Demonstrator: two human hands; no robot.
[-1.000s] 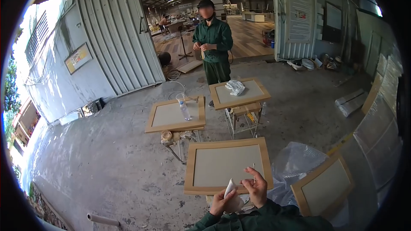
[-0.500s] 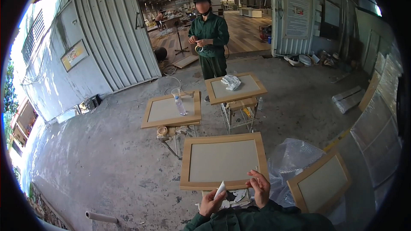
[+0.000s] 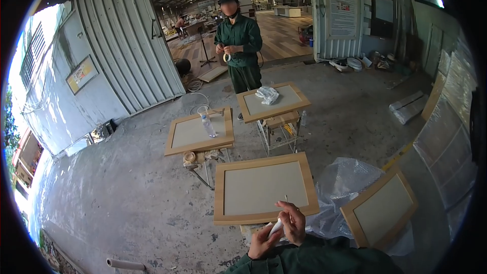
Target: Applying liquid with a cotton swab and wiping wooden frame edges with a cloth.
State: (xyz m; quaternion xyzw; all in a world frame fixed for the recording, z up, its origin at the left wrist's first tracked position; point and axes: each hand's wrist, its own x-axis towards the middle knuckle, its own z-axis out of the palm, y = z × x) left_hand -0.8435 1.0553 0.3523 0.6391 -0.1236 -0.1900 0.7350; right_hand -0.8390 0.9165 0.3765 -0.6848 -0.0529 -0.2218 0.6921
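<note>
My left hand (image 3: pixel 262 243) is closed round a white tapered tube (image 3: pixel 275 227), held just off the near edge of a wood-framed panel (image 3: pixel 266 189). Beside it, my right hand (image 3: pixel 292 224) has its fingers curled in close against the tube. A thin short stick with a pale tip (image 3: pixel 285 197) rises from the right fingers over the panel; the grip on it is partly hidden. The panel has a light wood frame and a flat grey-beige centre, and lies on a low support mostly hidden beneath it.
Two more framed panels rest on stands ahead, one bearing a clear bottle (image 3: pixel 208 126), the other a crumpled white cloth (image 3: pixel 267 95). Bubble wrap (image 3: pixel 350 180) and a leaning framed panel (image 3: pixel 355 218) are at right. A co-worker (image 3: pixel 238 40) stands beyond, holding a tape roll.
My right hand has moved left and down to the tube, bringing the thin stick along. My left hand has shifted slightly right, and the tube is now tilted. The co-worker's hands have shifted.
</note>
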